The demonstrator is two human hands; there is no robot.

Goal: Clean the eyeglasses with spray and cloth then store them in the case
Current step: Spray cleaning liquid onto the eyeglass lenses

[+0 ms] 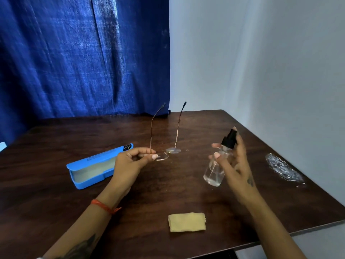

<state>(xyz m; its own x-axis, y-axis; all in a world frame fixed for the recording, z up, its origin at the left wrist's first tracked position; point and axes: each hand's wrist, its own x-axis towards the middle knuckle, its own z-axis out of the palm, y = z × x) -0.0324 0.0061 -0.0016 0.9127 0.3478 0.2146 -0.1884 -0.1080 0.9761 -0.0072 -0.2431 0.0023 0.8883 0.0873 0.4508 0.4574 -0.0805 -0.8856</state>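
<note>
- head view: spraying looks to be the step in hand; the left hand (135,158) pinches the eyeglasses (169,144) at the near lens rim, lenses low, both arms pointing up toward 12 o'clock, held above the table (186,187).
- right hand (233,161) is closed round the spray bottle (217,165), a fingertip over its black pump top, nozzle facing the lenses at 9 o'clock.
- next move, i judge: press the pump with the nozzle aimed at the lenses, then reach for the yellow cloth (187,222) at 6 o'clock.
- eyeglasses look thin, gold-wired, near rimless, lenses clear.
- blue case (93,166) lies open at 9 o'clock, just behind the left hand.
</note>
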